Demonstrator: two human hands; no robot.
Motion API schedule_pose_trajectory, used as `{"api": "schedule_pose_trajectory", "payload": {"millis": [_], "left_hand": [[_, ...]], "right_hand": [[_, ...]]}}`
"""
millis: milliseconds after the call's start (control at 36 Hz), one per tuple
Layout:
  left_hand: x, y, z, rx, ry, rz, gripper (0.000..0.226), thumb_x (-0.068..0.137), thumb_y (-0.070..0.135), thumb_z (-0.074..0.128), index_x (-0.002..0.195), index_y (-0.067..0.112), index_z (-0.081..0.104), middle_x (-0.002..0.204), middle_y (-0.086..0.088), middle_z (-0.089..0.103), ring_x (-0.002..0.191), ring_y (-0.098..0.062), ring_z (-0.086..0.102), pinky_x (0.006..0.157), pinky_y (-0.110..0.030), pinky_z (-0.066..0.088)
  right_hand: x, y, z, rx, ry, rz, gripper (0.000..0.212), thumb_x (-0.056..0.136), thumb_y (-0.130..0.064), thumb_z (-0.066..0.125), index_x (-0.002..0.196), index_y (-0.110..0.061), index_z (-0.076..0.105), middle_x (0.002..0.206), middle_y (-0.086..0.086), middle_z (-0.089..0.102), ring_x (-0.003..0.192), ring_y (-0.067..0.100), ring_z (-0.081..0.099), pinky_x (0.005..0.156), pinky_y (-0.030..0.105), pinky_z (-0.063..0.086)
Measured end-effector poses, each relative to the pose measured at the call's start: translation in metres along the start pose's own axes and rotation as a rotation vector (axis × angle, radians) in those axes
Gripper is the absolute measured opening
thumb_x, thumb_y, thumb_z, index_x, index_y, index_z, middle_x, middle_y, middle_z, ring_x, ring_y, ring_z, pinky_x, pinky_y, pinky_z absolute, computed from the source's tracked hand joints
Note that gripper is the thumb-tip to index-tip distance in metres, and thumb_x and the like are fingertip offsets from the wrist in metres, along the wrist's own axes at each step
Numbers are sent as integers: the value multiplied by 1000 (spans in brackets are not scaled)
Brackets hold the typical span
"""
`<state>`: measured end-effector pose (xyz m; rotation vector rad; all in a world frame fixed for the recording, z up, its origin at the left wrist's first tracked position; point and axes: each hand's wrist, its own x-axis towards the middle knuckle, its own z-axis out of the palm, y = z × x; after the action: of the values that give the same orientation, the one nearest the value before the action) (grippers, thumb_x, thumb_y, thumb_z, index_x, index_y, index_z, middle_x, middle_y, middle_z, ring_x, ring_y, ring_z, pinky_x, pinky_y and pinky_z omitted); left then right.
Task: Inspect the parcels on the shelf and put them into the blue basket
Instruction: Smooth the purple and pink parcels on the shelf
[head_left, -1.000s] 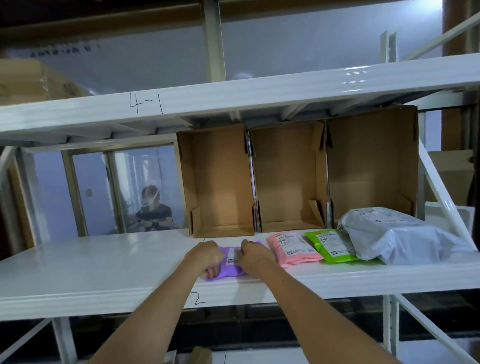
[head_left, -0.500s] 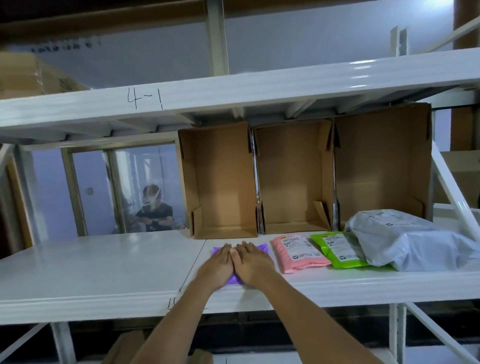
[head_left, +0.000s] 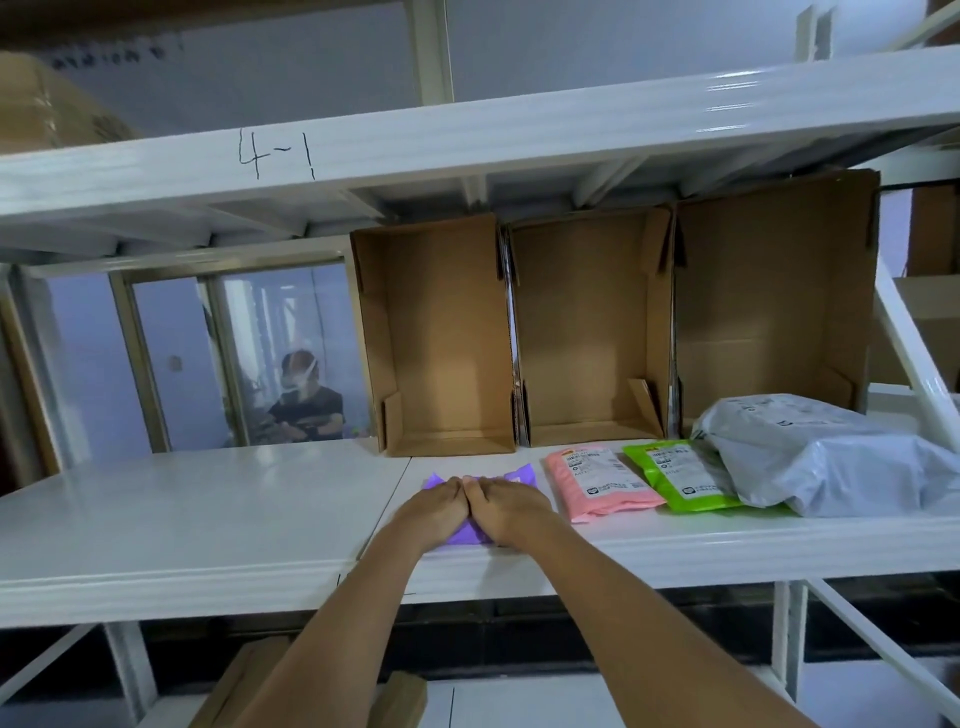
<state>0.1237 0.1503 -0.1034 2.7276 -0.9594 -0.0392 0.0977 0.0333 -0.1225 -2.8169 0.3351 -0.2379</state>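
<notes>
A purple parcel (head_left: 511, 475) lies flat near the front edge of the white shelf (head_left: 208, 519). My left hand (head_left: 434, 512) and my right hand (head_left: 506, 512) lie side by side on top of it, thumbs touching, fingers bent down onto the parcel and holding it. Most of the parcel is hidden under them. To its right lie a pink parcel (head_left: 597, 480), a green parcel (head_left: 675, 475) and a big grey bag parcel (head_left: 826, 457) that overlaps the green one. The blue basket is not in view.
Three open cardboard boxes (head_left: 441, 338) stand on end at the back of the shelf. An upper shelf beam marked "4-1" (head_left: 467, 140) runs overhead. A slanted white brace (head_left: 914, 364) crosses at the right. A person sits behind glass at the far left.
My hands went from gripping the purple parcel to lying flat on it, and now the fingers bend onto it again. The view has shifted slightly left and closer.
</notes>
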Motion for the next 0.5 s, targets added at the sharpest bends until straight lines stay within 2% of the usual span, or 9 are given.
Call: {"api": "schedule_pose_trajectory", "payload": {"millis": [167,361,500], "left_hand": [[6,-4,4,61,-4,17,44,105,32,23,143,16,35,143,-9,46,127,-23,47,108,-32,34],[11,-9,5,-63,38,-57,48,102,44,17,134,24,47,135,-7,55,119,-22,50,104,-35,38],[18,-10,10,-26,52,-90,48,101,45,17,130,22,48,129,-6,58,112,-22,53,100,-35,41]], "right_hand": [[-3,-1,-2,27,-7,15,70,100,-51,3,137,-18,52,125,13,62,113,25,57,100,41,43],[-5,-1,-2,23,7,8,73,99,-52,2,130,-16,57,117,14,64,107,24,58,96,40,45],[-7,-3,-3,22,24,40,72,100,-51,3,124,-16,61,112,12,66,104,23,59,91,37,46]]}}
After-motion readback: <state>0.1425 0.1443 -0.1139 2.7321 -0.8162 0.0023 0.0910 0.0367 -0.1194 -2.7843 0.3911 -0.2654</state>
